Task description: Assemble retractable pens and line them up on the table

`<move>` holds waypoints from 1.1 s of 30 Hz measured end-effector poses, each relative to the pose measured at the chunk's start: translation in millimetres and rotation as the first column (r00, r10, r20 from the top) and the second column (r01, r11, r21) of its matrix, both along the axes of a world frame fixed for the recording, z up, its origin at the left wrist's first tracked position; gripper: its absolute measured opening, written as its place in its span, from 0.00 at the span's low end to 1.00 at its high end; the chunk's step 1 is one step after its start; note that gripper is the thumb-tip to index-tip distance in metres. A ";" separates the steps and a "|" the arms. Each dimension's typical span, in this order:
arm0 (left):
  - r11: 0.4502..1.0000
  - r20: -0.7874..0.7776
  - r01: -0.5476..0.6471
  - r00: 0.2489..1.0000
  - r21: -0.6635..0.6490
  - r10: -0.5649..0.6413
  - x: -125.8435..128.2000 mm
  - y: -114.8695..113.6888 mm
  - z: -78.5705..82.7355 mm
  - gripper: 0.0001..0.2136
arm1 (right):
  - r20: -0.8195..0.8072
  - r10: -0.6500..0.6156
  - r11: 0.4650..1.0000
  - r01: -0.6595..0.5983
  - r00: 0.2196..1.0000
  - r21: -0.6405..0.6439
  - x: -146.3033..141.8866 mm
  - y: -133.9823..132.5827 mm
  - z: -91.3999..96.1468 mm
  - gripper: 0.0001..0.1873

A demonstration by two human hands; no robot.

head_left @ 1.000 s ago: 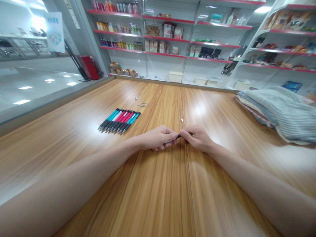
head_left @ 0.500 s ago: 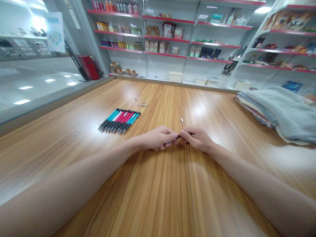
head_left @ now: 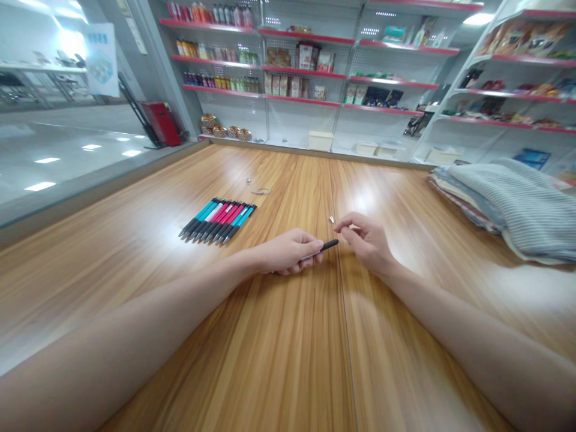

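My left hand (head_left: pixel 294 251) is closed around a pen, whose black grip (head_left: pixel 330 245) sticks out to the right past the thumb. Most of the pen's body is hidden in the palm. Just right of that end, my right hand (head_left: pixel 366 240) hovers apart from the pen, thumb and fingers spread, with nothing visible between them. Small silver pieces (head_left: pixel 332 219), like pen tips, lie on the table close to its fingertips. To the left, several pens (head_left: pixel 218 221) in blue, white and pink with black grips lie side by side in a slanted row.
Behind the pens are a thin pale loop (head_left: pixel 261 191) and a tiny silver piece (head_left: pixel 247 180). Folded cloths (head_left: pixel 517 204) are stacked at the right of the wooden table (head_left: pixel 288 360). Stocked shelves (head_left: pixel 306 72) stand beyond its far edge.
My right hand has let go of the pen's black end and moved a little up and right, its fingers parting. The left hand keeps its hold on the pen in the same place.
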State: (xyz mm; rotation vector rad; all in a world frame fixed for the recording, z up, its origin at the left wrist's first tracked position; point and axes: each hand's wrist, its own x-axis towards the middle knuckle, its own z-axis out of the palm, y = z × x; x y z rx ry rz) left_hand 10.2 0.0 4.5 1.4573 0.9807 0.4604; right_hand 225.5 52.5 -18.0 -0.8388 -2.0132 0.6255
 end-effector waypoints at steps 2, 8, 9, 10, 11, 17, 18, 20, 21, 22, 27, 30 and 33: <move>1.000 0.002 -0.003 1.000 -0.010 0.003 0.3 0.3 -0.3 0.21 | 0.008 -0.125 0.992 0.125 0.992 0.023 1.6 8.0 -3.3 0.12; 1.000 0.011 0.004 1.000 0.010 -0.004 -0.3 -0.1 -0.3 0.21 | 0.434 -0.202 0.965 0.103 0.878 0.240 -1.7 20.7 -12.5 0.25; 1.000 0.008 0.006 1.000 0.012 -0.006 -0.4 -0.1 -0.1 0.21 | 0.509 -0.204 0.966 0.086 0.836 0.244 -2.8 19.8 -13.5 0.27; 1.000 0.005 0.007 1.000 0.015 -0.007 -0.5 -0.2 0.1 0.21 | 0.568 -0.203 0.967 0.073 0.798 0.243 -3.7 18.4 -14.1 0.28; 1.000 0.001 0.007 1.000 0.018 -0.007 -0.5 -0.3 0.4 0.21 | 0.610 -0.199 0.969 0.059 0.767 0.241 -4.3 16.7 -14.2 0.28; 1.000 0.004 0.002 1.000 0.009 -0.002 0.9 -0.7 1.6 0.21 | 0.588 -0.127 0.967 -0.032 0.799 0.252 -3.8 11.0 -9.6 0.23; 1.000 0.005 0.002 1.000 0.005 -0.002 1.0 -0.6 1.5 0.21 | 0.558 -0.107 0.967 -0.045 0.823 0.252 -3.6 11.2 -9.1 0.21; 1.000 0.010 0.002 1.000 0.002 -0.003 0.7 -0.5 1.0 0.20 | 0.496 -0.077 0.966 -0.059 0.865 0.251 -3.3 12.0 -8.8 0.17; 1.000 0.014 0.004 1.000 0.002 -0.004 0.4 -0.5 0.7 0.20 | 0.467 -0.070 0.966 -0.057 0.882 0.252 -3.3 12.3 -8.7 0.16; 1.000 0.018 0.008 1.000 0.000 -0.008 0.1 -0.5 0.4 0.20 | 0.441 -0.069 0.966 -0.050 0.895 0.252 -3.2 12.5 -8.6 0.15; 1.000 0.023 0.004 1.000 -0.007 -0.004 -0.3 -0.9 0.1 0.20 | 0.360 -0.076 0.969 -0.016 0.930 0.246 -3.4 11.9 -7.9 0.12; 1.000 0.019 -0.003 1.000 -0.008 0.004 0.2 -1.2 0.5 0.20 | 0.308 -0.051 0.979 -0.013 0.950 0.201 -4.5 11.5 -9.1 0.11; 1.000 0.015 -0.007 1.000 -0.005 0.007 0.2 -1.0 0.0 0.20 | 0.190 -0.036 0.988 0.006 0.981 0.154 -6.2 9.9 -9.9 0.11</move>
